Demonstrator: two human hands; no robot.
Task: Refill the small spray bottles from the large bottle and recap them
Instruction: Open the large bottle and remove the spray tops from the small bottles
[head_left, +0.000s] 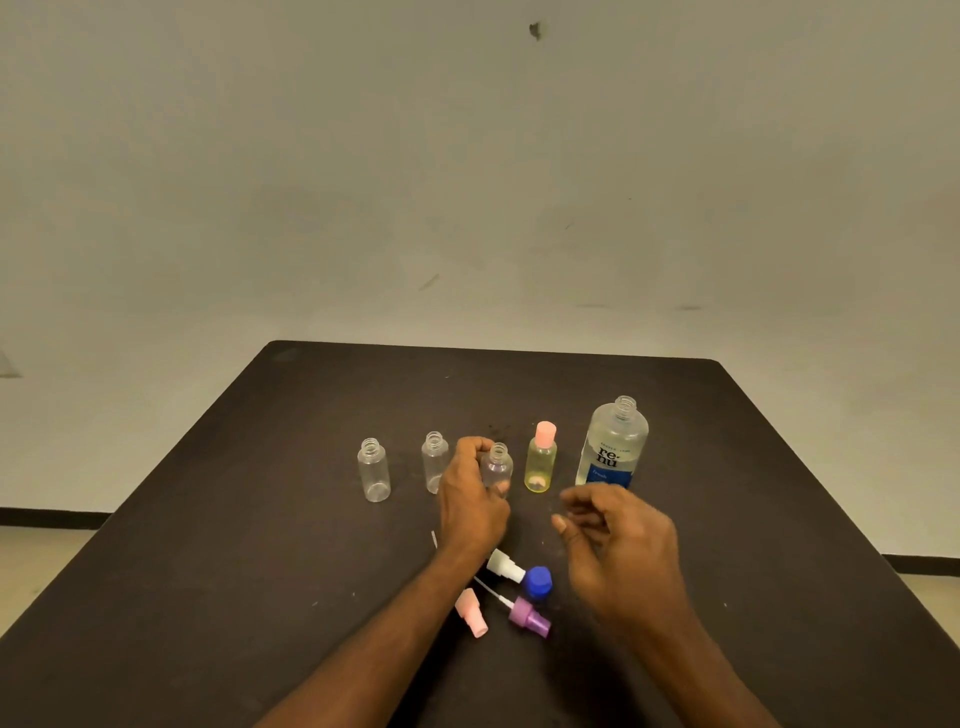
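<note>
Three uncapped clear small bottles stand in a row on the dark table (260, 519): one at the left (373, 470), a second (434, 460), and a third (497, 464). My left hand (470, 499) curls around the third bottle, thumb at its base. A yellow small bottle (541, 460) with a pink cap stands to its right. The large uncapped bottle (613, 444) with a blue label stands furthest right. My right hand (618, 540) hovers in front of it, fingers loosely curled, holding nothing. Spray tops lie near me: white (505, 565), pink (471, 612), purple (529, 617), and a blue cap (538, 582).
A thin white tube (434, 539) lies just left of my left wrist. The table's far edge meets a pale wall (467, 182). Floor shows at both sides of the table.
</note>
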